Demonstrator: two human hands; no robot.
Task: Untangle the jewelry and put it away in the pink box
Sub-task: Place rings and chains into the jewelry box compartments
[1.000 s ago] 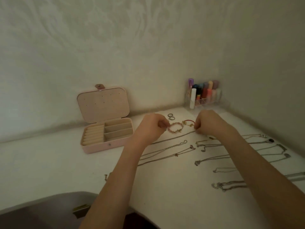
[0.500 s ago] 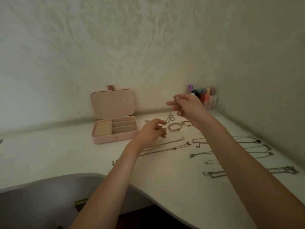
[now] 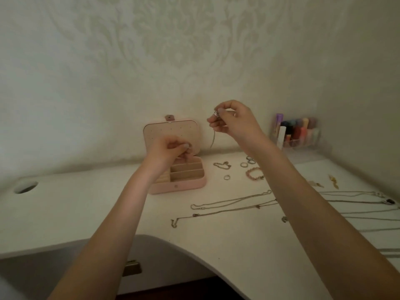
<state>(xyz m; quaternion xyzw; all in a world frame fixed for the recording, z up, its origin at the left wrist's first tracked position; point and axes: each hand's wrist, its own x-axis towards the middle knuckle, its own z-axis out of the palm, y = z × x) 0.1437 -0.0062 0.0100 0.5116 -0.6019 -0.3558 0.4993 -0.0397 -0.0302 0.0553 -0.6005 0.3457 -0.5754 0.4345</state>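
Both hands have left the table: the left hand (image 3: 167,148) now hovers over the open pink box (image 3: 179,185), fingertips pinched, contents unclear, while the right hand (image 3: 233,121) pinches a dangling chain (image 3: 212,138) raised beside the box lid, so stowing has begun.

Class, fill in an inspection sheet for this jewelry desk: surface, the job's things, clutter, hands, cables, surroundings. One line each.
Surface: white desk with a curved front edge and a round hole at far left.
Job's things: pink box open, lid upright; beaded bracelet, rings and long necklaces lie loose on the desk.
Clutter: clear organizer of cosmetics in the corner.
Hands: left hand over the box, pinching something small; right hand raised, pinching a thin chain that dangles.
Cables: nothing seen.
Surroundings: patterned wallpaper on both walls.
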